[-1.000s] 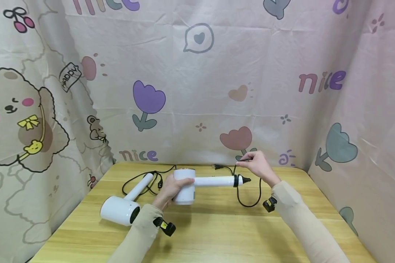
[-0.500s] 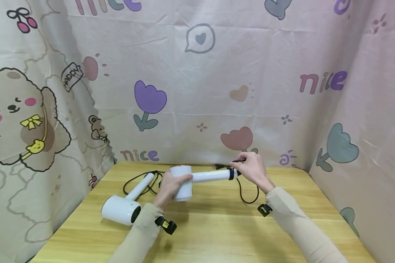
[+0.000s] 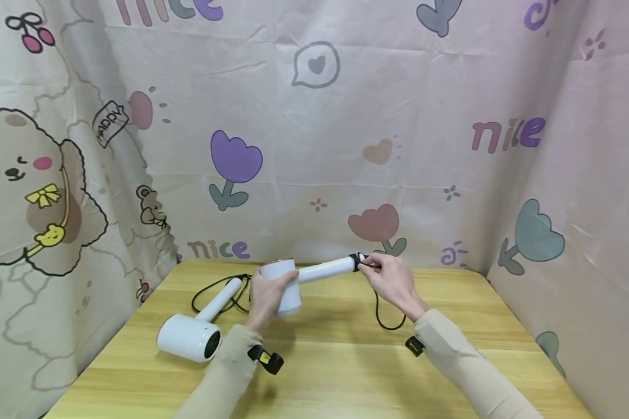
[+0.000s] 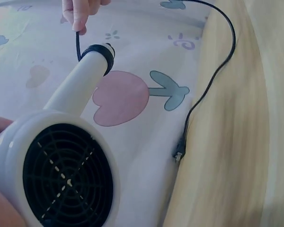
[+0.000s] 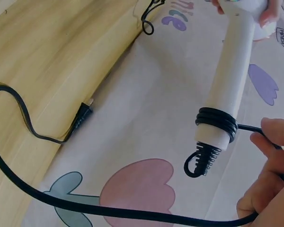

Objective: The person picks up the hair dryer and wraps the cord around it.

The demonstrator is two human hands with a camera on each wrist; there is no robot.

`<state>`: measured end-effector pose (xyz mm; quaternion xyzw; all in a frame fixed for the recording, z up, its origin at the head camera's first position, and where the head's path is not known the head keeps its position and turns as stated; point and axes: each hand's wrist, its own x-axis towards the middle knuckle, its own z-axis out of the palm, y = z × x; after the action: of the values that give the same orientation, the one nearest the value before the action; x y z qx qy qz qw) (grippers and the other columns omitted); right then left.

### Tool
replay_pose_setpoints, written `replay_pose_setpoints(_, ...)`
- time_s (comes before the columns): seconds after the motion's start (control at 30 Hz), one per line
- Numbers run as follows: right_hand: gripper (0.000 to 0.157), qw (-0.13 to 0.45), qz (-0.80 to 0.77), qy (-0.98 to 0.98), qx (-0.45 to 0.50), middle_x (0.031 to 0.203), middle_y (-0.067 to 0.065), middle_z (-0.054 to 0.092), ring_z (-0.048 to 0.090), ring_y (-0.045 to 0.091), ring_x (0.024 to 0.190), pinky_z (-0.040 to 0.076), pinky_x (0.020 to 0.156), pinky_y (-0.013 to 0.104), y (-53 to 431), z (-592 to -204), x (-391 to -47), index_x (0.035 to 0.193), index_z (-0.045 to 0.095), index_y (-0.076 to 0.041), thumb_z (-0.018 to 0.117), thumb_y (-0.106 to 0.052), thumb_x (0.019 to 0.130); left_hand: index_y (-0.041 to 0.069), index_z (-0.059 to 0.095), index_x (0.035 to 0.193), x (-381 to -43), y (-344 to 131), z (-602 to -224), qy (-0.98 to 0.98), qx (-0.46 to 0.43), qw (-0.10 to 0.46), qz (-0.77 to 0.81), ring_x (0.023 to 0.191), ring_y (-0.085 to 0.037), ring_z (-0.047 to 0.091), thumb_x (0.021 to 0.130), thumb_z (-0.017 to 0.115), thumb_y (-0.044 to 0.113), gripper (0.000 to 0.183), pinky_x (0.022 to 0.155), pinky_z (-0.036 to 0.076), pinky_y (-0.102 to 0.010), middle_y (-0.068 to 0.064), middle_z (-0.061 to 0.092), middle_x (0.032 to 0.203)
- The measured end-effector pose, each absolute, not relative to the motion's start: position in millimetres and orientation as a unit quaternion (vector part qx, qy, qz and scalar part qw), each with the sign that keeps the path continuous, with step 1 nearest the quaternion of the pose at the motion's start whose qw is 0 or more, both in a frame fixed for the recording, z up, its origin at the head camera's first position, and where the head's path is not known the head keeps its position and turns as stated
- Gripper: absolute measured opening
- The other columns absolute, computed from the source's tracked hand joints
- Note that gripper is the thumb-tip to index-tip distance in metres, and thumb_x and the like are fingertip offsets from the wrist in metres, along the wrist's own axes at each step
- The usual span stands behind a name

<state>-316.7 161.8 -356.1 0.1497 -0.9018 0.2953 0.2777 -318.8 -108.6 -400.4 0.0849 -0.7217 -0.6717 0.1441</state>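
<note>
My left hand [image 3: 264, 298] grips a white hair dryer [image 3: 325, 270] round its barrel, with the handle pointing right and tilted a little up. In the left wrist view the dryer's dark round grille [image 4: 68, 175] faces the camera. Several turns of black cord [image 5: 215, 120] are wound round the handle's end, just above the ribbed cord sleeve [image 5: 207, 158]. Close beside those turns, my right hand [image 3: 394, 282] pinches the cord between thumb and fingers. From this hand the cord runs down in a loose loop to a plug [image 5: 83, 115] near the table's back edge.
A second white hair dryer [image 3: 188, 337] lies on the wooden table [image 3: 346, 378] at left, its black cord [image 3: 195, 297] looped behind it. A printed curtain [image 3: 293, 145] hangs behind the table and along both sides.
My right hand has come left and down past the handle's end, drawing the cord round it. The held dryer has shifted left, and its handle end has tilted up.
</note>
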Motion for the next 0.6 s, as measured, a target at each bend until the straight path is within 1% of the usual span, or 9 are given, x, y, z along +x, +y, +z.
replay_pose_setpoints(0.1,0.012,0.269,0.307,-0.897,0.169,0.058,-0.009,0.056,0.044,0.008,0.052,0.031,0.049,0.023,165,-360,-313,0.088,0.077,-0.021,0.067,-0.027,0.091,0.006,0.043,0.135,-321,-111,-403,-0.687,0.084,0.129,-0.71,0.094,-0.029,0.062,0.071,0.086,0.034,0.081,0.07,0.061,-0.037,-0.017,0.054,0.12)
replay_pose_setpoints(0.2,0.015,0.256,0.321,-0.894,0.181,0.058,-0.01,0.052,0.043,0.007,0.052,0.034,0.051,0.023,171,-364,-309,0.09,0.076,-0.021,0.062,-0.024,0.095,0.007,0.041,0.137,-322,-113,-403,-0.663,0.09,0.119,-0.734,0.094,-0.027,0.06,0.073,0.085,0.034,0.083,0.071,0.06,-0.035,-0.017,0.051,0.124)
replay_pose_setpoints(0.3,0.016,0.235,0.336,-0.893,0.185,0.06,-0.01,0.056,0.047,0.006,0.054,0.039,0.054,0.023,176,-368,-305,0.091,0.075,-0.02,0.06,-0.023,0.097,0.009,0.039,0.139,-322,-115,-402,-0.65,0.096,0.105,-0.747,0.095,-0.026,0.059,0.074,0.084,0.035,0.084,0.072,0.059,-0.034,-0.016,0.049,0.126)
replay_pose_setpoints(0.4,0.017,0.198,0.372,-0.888,0.185,0.067,-0.007,0.065,0.053,0.008,0.059,0.043,0.058,0.023,183,-370,-306,0.095,0.075,-0.015,0.06,-0.02,0.097,0.01,0.038,0.14,-321,-115,-401,-0.636,0.097,0.09,-0.76,0.095,-0.025,0.06,0.074,0.084,0.036,0.085,0.073,0.059,-0.035,-0.016,0.049,0.126)
replay_pose_setpoints(0.43,0.017,0.179,0.393,-0.883,0.181,0.068,-0.004,0.067,0.056,0.01,0.062,0.045,0.061,0.022,185,-369,-308,0.095,0.075,-0.012,0.06,-0.019,0.097,0.011,0.037,0.141,-321,-115,-401,-0.63,0.096,0.085,-0.766,0.095,-0.025,0.061,0.074,0.084,0.036,0.085,0.073,0.059,-0.035,-0.015,0.05,0.126)
replay_pose_setpoints(0.5,0.018,0.135,0.442,-0.872,0.164,0.072,-0.001,0.07,0.061,0.011,0.072,0.049,0.074,0.025,192,-368,-311,0.097,0.075,-0.007,0.062,-0.019,0.096,0.012,0.036,0.143,-321,-116,-401,-0.614,0.095,0.075,-0.78,0.092,-0.023,0.062,0.075,0.083,0.035,0.086,0.073,0.059,-0.036,-0.015,0.05,0.126)
replay_pose_setpoints(0.53,0.02,0.111,0.462,-0.866,0.154,0.079,0.002,0.072,0.06,0.013,0.077,0.048,0.074,0.026,196,-366,-313,0.097,0.075,-0.005,0.063,-0.019,0.096,0.012,0.036,0.142,-321,-116,-400,-0.606,0.097,0.072,-0.786,0.091,-0.022,0.063,0.076,0.083,0.035,0.085,0.073,0.059,-0.036,-0.015,0.051,0.125)
replay_pose_setpoints(0.6,0.022,0.066,0.498,-0.854,0.135,0.081,0.001,0.072,0.057,0.012,0.077,0.047,0.072,0.026,203,-363,-317,0.097,0.075,-0.002,0.064,-0.021,0.095,0.012,0.036,0.141,-322,-116,-400,-0.593,0.099,0.064,-0.797,0.089,-0.021,0.063,0.077,0.081,0.035,0.082,0.073,0.059,-0.037,-0.014,0.053,0.123)
